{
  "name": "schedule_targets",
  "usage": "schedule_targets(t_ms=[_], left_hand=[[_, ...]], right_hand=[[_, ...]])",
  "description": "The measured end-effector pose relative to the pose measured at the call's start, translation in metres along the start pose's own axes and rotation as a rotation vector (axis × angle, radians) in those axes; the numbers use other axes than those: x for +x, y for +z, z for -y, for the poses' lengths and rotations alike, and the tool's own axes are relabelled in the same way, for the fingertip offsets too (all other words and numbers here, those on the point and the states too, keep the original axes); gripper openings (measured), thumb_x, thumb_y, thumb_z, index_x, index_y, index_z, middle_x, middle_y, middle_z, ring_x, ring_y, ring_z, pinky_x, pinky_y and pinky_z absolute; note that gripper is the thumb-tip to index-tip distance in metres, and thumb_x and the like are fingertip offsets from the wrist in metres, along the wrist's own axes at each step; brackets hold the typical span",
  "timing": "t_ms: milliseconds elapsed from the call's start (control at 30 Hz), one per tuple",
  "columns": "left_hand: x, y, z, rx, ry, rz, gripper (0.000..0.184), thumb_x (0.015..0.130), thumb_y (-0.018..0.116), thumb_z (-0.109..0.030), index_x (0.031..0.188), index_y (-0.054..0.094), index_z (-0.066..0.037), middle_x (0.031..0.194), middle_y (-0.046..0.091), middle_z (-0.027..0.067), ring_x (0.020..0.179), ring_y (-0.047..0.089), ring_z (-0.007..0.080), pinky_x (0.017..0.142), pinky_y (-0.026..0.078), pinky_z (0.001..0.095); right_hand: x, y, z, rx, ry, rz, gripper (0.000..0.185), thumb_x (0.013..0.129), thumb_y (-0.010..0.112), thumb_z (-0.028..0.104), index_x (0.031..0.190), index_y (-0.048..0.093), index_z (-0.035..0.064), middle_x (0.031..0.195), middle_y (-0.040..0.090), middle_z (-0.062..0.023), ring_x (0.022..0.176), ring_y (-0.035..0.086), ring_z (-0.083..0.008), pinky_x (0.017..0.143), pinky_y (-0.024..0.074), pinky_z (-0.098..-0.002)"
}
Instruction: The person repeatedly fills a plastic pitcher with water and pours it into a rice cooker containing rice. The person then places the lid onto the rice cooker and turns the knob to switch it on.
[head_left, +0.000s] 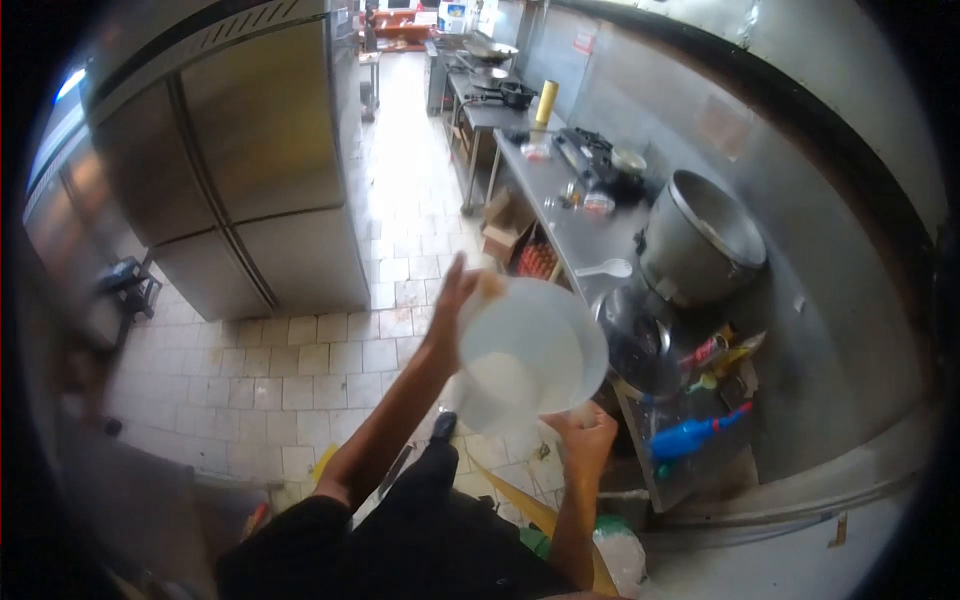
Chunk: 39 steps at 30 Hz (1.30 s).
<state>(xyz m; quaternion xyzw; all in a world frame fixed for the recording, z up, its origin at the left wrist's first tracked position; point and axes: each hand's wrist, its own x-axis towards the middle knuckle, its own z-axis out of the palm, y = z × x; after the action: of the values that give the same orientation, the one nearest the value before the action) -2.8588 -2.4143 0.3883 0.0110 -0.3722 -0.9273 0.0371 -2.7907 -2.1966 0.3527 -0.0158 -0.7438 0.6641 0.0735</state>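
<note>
A white, slightly see-through plastic tub [575, 350] is held up in front of my body, tilted so its mouth faces me. White contents [505, 385] show at its bottom; I cannot make out what they are. My left hand [458, 305] grips the tub at its far left side, partly blurred. On the near right side, my right hand [585, 432] is closed on the rim, fingers curled. Just right of the tub, a dark round lid or pan [632, 335] lies on the steel counter [565, 220].
A large rice cooker [690, 250], a white spoon [605, 268], a gas stove [590, 155] and a blue bottle [690, 437] stand or lie along the counter. A cardboard box [507, 225] sits underneath. A steel refrigerator [270, 130] rises at left beside the tiled floor [340, 360].
</note>
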Motion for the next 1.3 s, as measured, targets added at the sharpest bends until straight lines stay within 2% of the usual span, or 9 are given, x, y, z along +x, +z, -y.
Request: schedule_targets(t_ms=[67, 200, 300, 367, 500, 900, 1100, 1167, 1300], left_hand=[[0.067, 0.004, 0.014, 0.293, 0.165, 0.117, 0.053, 0.102, 0.028, -0.046, 0.105, 0.058, -0.002, 0.096, 0.062, 0.0077, 0.089, 0.059, 0.0173, 0.092, 0.045, 0.0329], [0.193, 0.032, 0.012, 0.181, -0.012, 0.256, 0.048, 0.104, 0.026, -0.036, 0.104, 0.059, -0.001, 0.095, 0.062, 0.0084, 0.09, 0.058, 0.0158, 0.092, 0.044, 0.0333], [0.281, 0.048, 0.037, -0.085, -0.232, 0.359, 0.056, 0.094, 0.047, -0.053, 0.104, 0.059, 0.0, 0.097, 0.06, 0.0108, 0.092, 0.059, 0.0193, 0.091, 0.044, 0.0339], [0.325, 0.081, 0.041, 0.065, -0.226, 0.327, 0.059, 0.09, 0.045, -0.061, 0.097, 0.059, -0.004, 0.092, 0.058, 0.0083, 0.088, 0.057, 0.0185, 0.085, 0.045, 0.0302], [0.409, 0.124, 0.07, 0.159, -0.31, 0.424, 0.068, 0.083, 0.046, -0.071, 0.095, 0.058, -0.006, 0.091, 0.056, 0.0072, 0.086, 0.055, 0.0202, 0.082, 0.045, 0.0292], [0.547, 0.221, 0.148, 0.153, -0.625, 0.568, 0.079, 0.083, 0.045, -0.073, 0.104, 0.056, 0.002, 0.089, 0.059, 0.0106, 0.083, 0.059, 0.0191, 0.081, 0.048, 0.0323], [0.613, 0.246, 0.198, 0.049, -0.657, 0.848, 0.096, 0.083, 0.039, -0.076, 0.131, 0.043, 0.008, 0.125, 0.052, 0.0204, 0.12, 0.049, 0.0263, 0.104, 0.037, 0.0386], [0.641, 0.241, 0.231, 0.076, -0.509, 1.184, 0.096, 0.086, 0.037, -0.073, 0.142, 0.03, 0.005, 0.144, 0.035, 0.0223, 0.137, 0.03, 0.0299, 0.113, 0.023, 0.0402], [0.651, 0.213, 0.277, 0.333, -0.59, 1.399, 0.085, 0.094, 0.042, -0.055, 0.15, 0.006, -0.002, 0.156, 0.011, 0.0167, 0.144, 0.012, 0.0292, 0.116, 0.013, 0.0395]], right_hand=[[0.049, 0.002, -0.01, 0.007, 0.014, -0.025, 0.028, 0.064, 0.077, -0.003, 0.089, 0.065, -0.0044, 0.077, 0.063, -0.0017, 0.068, 0.059, -0.0109, 0.065, 0.0471, -0.0233], [0.139, 0.01, -0.029, 0.05, 0.022, -0.241, 0.041, 0.063, 0.081, 0.004, 0.099, 0.063, -0.0052, 0.086, 0.063, -0.0047, 0.077, 0.059, -0.0128, 0.072, 0.0476, -0.0249], [0.183, 0.013, -0.033, 0.089, -0.079, -0.389, 0.047, 0.065, 0.082, 0.01, 0.103, 0.06, -0.0051, 0.092, 0.061, -0.0065, 0.084, 0.057, -0.0144, 0.077, 0.0467, -0.0265], [0.218, 0.007, -0.042, 0.114, -0.238, -0.382, 0.05, 0.073, 0.078, 0.008, 0.114, 0.054, -0.0066, 0.109, 0.058, -0.011, 0.095, 0.055, -0.0169, 0.081, 0.0474, -0.0313], [0.285, 0.005, -0.07, 0.129, -0.299, -0.797, 0.043, 0.078, 0.07, 0.005, 0.116, 0.053, -0.0056, 0.091, 0.061, -0.0104, 0.069, 0.055, -0.0124, 0.057, 0.044, -0.0238], [0.42, -0.039, -0.028, -0.005, -0.336, -0.946, 0.03, 0.08, 0.074, 0.01, 0.101, 0.059, -0.0057, 0.071, 0.057, -0.0023, 0.054, 0.046, -0.0055, 0.044, 0.0317, -0.0222], [0.493, -0.055, 0.032, 0.152, -0.275, -1.24, 0.019, 0.084, 0.07, 0.011, 0.088, 0.054, 0.0017, 0.058, 0.041, 0.004, 0.046, 0.03, -0.0042, 0.042, 0.021, -0.0236], [0.513, -0.057, 0.058, 0.097, -0.247, -1.273, 0.02, 0.084, 0.07, 0.013, 0.087, 0.054, 0.0026, 0.057, 0.039, 0.0046, 0.045, 0.03, -0.0041, 0.042, 0.0206, -0.0233], [0.558, -0.072, 0.098, -0.037, -0.179, -1.352, 0.024, 0.084, 0.072, 0.02, 0.082, 0.052, 0.0064, 0.056, 0.035, 0.0062, 0.045, 0.028, -0.004, 0.042, 0.0195, -0.0226]])
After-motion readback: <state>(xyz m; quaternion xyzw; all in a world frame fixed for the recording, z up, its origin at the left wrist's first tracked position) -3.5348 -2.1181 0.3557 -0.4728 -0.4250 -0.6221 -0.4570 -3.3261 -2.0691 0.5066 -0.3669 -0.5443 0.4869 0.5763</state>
